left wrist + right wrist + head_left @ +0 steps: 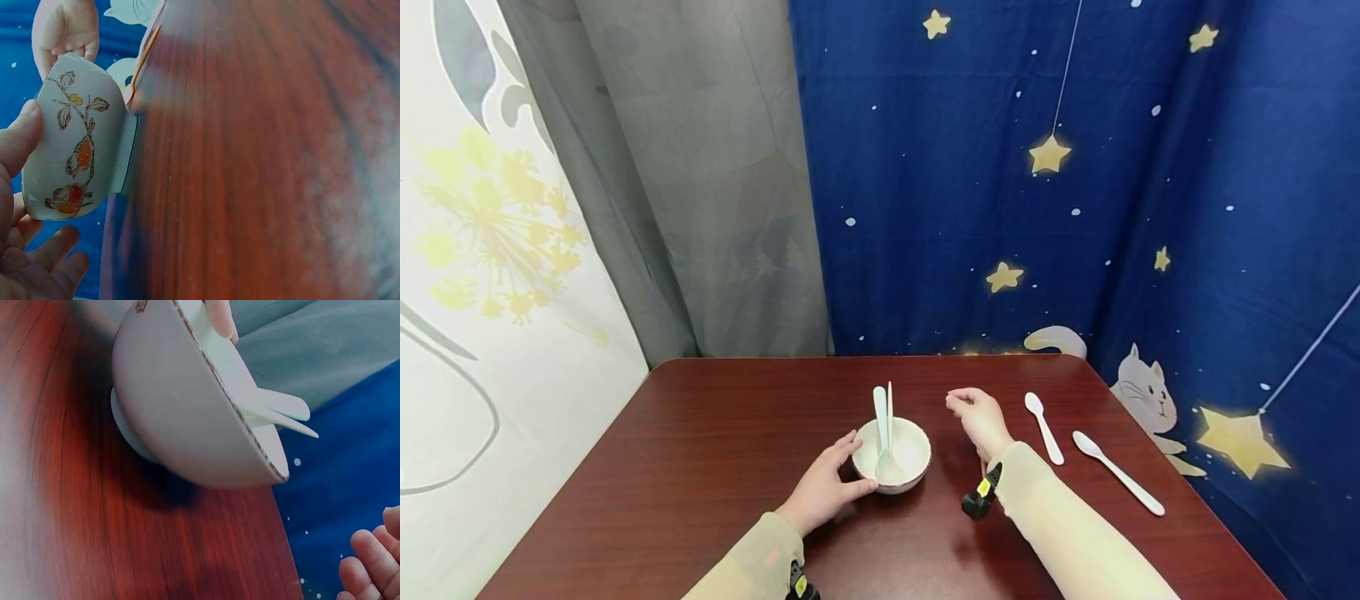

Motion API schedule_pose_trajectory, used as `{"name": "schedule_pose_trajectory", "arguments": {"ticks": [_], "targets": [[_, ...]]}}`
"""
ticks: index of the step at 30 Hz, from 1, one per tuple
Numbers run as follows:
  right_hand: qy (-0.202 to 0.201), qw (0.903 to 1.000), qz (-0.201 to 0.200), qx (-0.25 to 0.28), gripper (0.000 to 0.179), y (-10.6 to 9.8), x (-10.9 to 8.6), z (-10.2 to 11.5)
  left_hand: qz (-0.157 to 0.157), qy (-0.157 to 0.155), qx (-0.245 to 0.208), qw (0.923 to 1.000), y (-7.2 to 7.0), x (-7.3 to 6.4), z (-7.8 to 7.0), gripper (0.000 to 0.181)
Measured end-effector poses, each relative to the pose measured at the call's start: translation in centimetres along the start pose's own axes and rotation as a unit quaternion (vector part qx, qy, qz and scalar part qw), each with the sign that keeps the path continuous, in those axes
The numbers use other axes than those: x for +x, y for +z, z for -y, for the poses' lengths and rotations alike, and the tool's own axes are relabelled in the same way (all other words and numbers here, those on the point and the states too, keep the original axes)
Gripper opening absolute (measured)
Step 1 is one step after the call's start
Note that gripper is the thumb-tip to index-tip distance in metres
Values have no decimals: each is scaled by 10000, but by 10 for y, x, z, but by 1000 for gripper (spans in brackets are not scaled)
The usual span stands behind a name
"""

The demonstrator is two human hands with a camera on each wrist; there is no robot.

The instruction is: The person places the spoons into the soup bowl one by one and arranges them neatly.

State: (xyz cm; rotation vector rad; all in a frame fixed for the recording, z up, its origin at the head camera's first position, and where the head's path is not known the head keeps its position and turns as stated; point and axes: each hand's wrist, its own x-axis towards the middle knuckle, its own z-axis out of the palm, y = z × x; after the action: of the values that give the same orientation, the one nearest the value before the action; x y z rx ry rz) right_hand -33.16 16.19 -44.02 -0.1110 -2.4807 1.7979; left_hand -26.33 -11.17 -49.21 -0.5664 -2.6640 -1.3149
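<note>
Right wrist view: bowl (187, 412), right hand (376, 565) cropped

- My left sleeve (741, 567): pale cream, with a faint pinkish patch (777, 556).
- My right sleeve (1063, 525): cream too.
- My left camera (809, 593) and right camera (974, 505): black, yellow-marked.
- My left hand (824, 487) and right hand (982, 423): bare.

One bowl (917, 450), four pale utensils (1046, 432), two hands (824, 487)

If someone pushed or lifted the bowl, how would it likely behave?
The bowl looks like smooth painted ceramic, so it's probably rigid, somewhat slippery and breakable. Its foot looks narrow for its width, so a push high up might tip it. The utensils leaning inside would likely shift.
</note>
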Motion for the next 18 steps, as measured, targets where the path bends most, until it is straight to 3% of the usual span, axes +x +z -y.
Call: {"name": "schedule_pose_trajectory", "arguments": {"ticks": [11, 18], "targets": [[-87, 9984, -516, -190, 30, -27, -11, -14, 43, -101, 19, 9999, -1, 0, -1, 78], [17, 9980, -635, -71, 35, -42, -17, -24, 28, 5, 50, 10000, -1, 0, 0, 79]]}}
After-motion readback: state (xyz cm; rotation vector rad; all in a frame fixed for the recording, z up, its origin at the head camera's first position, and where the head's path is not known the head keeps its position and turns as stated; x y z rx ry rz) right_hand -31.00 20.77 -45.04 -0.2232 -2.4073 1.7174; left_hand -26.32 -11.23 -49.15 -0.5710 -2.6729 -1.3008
